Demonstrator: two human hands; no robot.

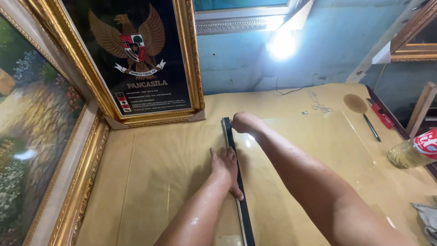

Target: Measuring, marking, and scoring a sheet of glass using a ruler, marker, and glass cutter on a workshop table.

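Here the left hand (pixel 226 166) lies flat, fingers together, pressing a long black straightedge (pixel 236 173) onto a glass sheet (pixel 318 136) on the tan table (pixel 150 182). The right hand (pixel 243 122) is closed at the straightedge's far end; whether it grips anything, cannot tell. Risk: uneven pressure could let the straightedge skid. Gold-framed emblem picture (pixel 136 59) stands close at left; open room lies right.
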